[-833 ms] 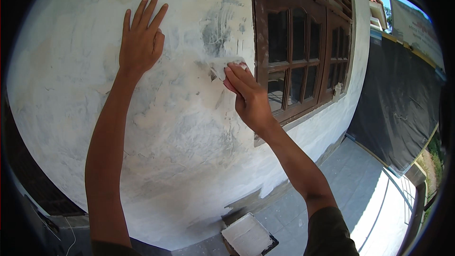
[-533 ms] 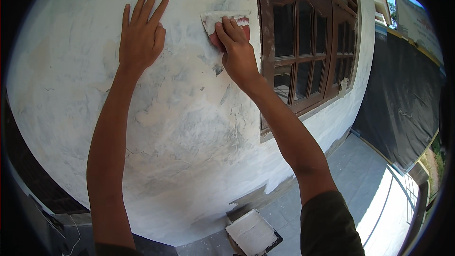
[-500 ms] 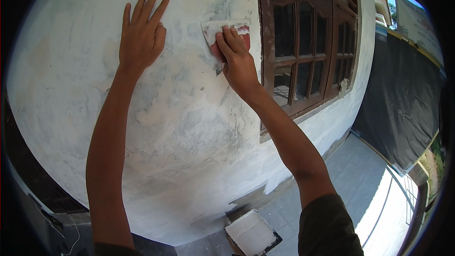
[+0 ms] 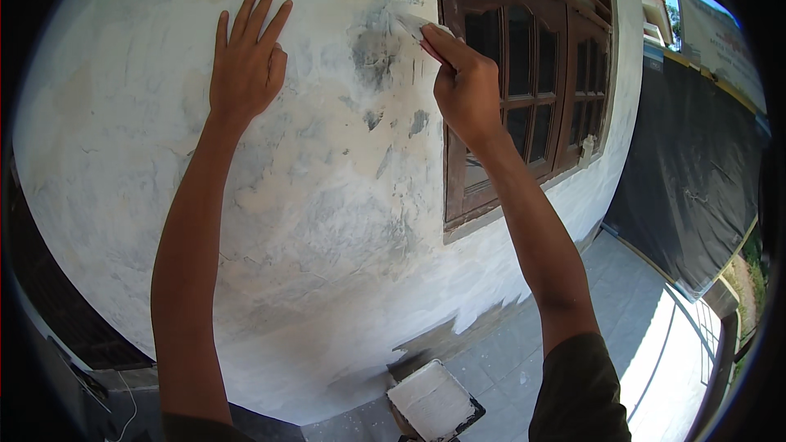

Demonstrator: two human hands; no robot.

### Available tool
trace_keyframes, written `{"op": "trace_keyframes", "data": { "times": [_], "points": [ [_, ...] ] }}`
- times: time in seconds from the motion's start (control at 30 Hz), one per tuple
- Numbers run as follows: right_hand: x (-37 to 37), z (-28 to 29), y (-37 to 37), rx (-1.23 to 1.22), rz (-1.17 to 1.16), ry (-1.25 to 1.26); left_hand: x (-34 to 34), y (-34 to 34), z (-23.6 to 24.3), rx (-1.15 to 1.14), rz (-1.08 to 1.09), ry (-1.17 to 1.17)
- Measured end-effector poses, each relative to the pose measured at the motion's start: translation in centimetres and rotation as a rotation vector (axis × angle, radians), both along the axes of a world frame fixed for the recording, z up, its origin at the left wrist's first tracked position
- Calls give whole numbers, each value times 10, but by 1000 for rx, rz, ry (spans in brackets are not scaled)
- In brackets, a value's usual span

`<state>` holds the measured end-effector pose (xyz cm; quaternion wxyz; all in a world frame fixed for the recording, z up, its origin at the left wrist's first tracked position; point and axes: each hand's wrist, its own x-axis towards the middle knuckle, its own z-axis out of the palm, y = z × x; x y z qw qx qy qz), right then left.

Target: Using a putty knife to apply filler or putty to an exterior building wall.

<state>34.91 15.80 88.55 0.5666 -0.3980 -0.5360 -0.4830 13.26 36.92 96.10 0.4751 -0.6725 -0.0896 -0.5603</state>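
My left hand (image 4: 246,74) rests spread against the white, mottled plaster wall (image 4: 303,188), fingers pointing up. My right hand (image 4: 465,90) is closed on a putty scraper (image 4: 409,23), its pale blade angled toward the wall beside the window frame, a bit of red showing under my fingers. Whether the blade's edge touches the wall is hard to tell. Darker grey patches (image 4: 372,57) lie just left of the scraper. A brown wooden window (image 4: 565,74) with several glass panes stands right of my right hand.
A tray of white compound (image 4: 430,397) sits low on the grey tiled floor (image 4: 508,368) at the wall's foot. A black plastic sheet (image 4: 679,172) hangs at the right, with a banner (image 4: 712,41) above it. A white cable (image 4: 129,405) hangs at lower left.
My right hand rose up the wall with the scraper, then moved right toward the window frame and turned the blade more edge-on. My left hand stayed nearly in place.
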Motion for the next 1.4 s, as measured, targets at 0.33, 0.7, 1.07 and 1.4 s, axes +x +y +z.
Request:
{"op": "trace_keyframes", "data": {
  "times": [0.33, 0.7, 1.07, 1.4],
  "points": [
    [35, 51, 40, -12, -254, -65, 3, 3, 0, -15, -19, 11],
    [-37, -45, 3, -738, -72, 179, -2, 2, -2, -2, 2, -4],
    [-2, 31, 71, 29, -134, -137, 8, -2, 0, -11, -21, 11],
    [-27, -93, 44, -306, -125, -141, 1, 5, -2, -26, -25, 7]
  ]
}}
